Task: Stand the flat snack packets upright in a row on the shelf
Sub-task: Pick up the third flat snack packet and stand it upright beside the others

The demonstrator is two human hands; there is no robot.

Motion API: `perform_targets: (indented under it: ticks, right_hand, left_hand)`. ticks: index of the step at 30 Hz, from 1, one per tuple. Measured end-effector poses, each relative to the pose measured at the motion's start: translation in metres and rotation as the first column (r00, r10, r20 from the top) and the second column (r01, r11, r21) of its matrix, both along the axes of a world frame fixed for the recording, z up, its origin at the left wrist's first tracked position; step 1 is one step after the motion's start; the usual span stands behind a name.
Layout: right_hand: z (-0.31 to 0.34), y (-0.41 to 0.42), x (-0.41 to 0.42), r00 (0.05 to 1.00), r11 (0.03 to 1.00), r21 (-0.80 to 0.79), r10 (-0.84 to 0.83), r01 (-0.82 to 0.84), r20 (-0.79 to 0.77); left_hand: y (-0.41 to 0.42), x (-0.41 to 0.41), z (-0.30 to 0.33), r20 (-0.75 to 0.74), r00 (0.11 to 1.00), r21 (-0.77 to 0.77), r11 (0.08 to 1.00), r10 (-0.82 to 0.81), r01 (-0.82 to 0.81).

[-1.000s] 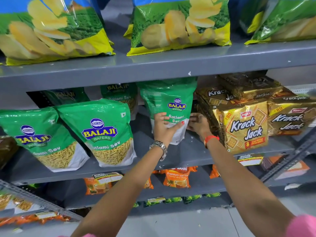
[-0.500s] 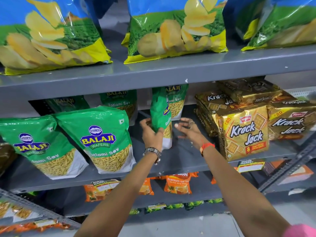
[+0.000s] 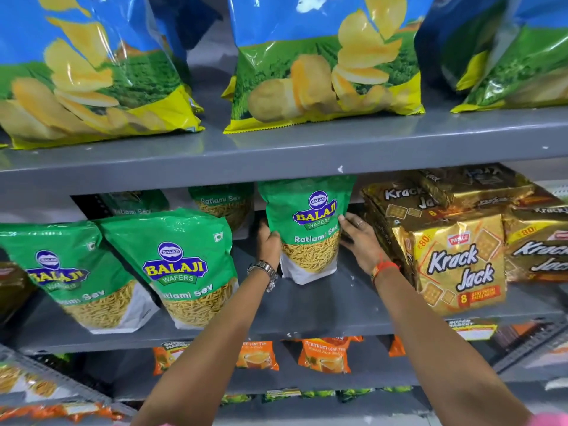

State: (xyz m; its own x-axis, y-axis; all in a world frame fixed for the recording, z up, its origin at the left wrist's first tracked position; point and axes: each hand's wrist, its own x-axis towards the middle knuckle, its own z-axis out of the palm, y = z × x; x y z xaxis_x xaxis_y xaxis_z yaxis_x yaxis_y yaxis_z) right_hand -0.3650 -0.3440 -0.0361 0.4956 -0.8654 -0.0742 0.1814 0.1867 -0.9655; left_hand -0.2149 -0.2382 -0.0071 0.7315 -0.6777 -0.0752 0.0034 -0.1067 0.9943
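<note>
Green packets: I count five on the middle shelf [image 3: 307, 305]. Each reads "Ratlami Sev", and the three nearest me also show "BALAJI WAFERS".
Held packet [image 3: 307, 229]: it stands upright on its white base, set well back on the shelf with its front towards me, between my two hands.
Left hand [image 3: 270, 241]: the fingers curl round the packet's left edge and grip it about halfway up.
Right hand [image 3: 359, 238]: the fingers are fairly straight and lie flat against the packet's right edge, not wrapped round it.
Front pair: the leftmost packet [image 3: 46, 272] and the second packet [image 3: 181, 265] lean backwards side by side, to the left of the held one.
Back pair: one rear packet [image 3: 135, 204] and another rear packet [image 3: 224, 201] are half hidden behind the front pair.
Chip bags: three are in plain view on the top shelf [image 3: 307, 149], coloured blue, green and yellow. I can read no brand on them.
Biscuit packs: I count four gold "Krack Jack" packs just right of my right hand. The front pack [image 3: 455, 262] is marked "80" and "8".
Tea packets: I count three orange ones on the shelf below, and the clearest tea packet [image 3: 324, 355] reads "Premium Leaf Tea".
Shelf tag [image 3: 470, 329]: yellow, reading "SUPER MARKET".
Wrists: a metal watch [image 3: 264, 270] on my left and an orange band [image 3: 384, 269] on my right.
</note>
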Motion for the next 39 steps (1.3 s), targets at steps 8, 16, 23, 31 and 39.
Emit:
perform_targets:
  ticks: [8, 16, 23, 31, 39]
  right_hand:
    - [0.000, 0.000, -0.001, 0.999, 1.000, 0.001, 0.008, -0.008, 0.045]
    - [0.001, 0.017, -0.005, 0.997, 0.998, -0.051, 0.034, -0.030, 0.069]
    - [-0.007, 0.054, -0.020, 0.998, 0.995, -0.089, -0.049, 0.054, 0.050]
    - [-0.006, 0.089, -0.033, 0.989, 0.983, -0.110, -0.139, 0.144, 0.051]
    - [0.000, 0.115, -0.031, 0.975, 0.961, -0.170, -0.222, 0.219, 0.001]
  left_hand:
    - [-0.006, -0.011, -0.001, -0.272, 0.962, -0.236, 0.971, -0.035, -0.032]
    - [0.001, -0.016, -0.001, -0.262, 0.965, -0.225, 0.973, -0.016, -0.045]
    - [0.027, -0.033, -0.008, -0.127, 0.992, -0.155, 0.988, -0.015, -0.005]
    - [0.056, -0.039, -0.008, -0.136, 0.983, -0.101, 0.989, -0.122, 0.109]
    - [0.080, -0.049, 0.003, -0.016, 0.989, 0.018, 0.989, -0.149, 0.149]
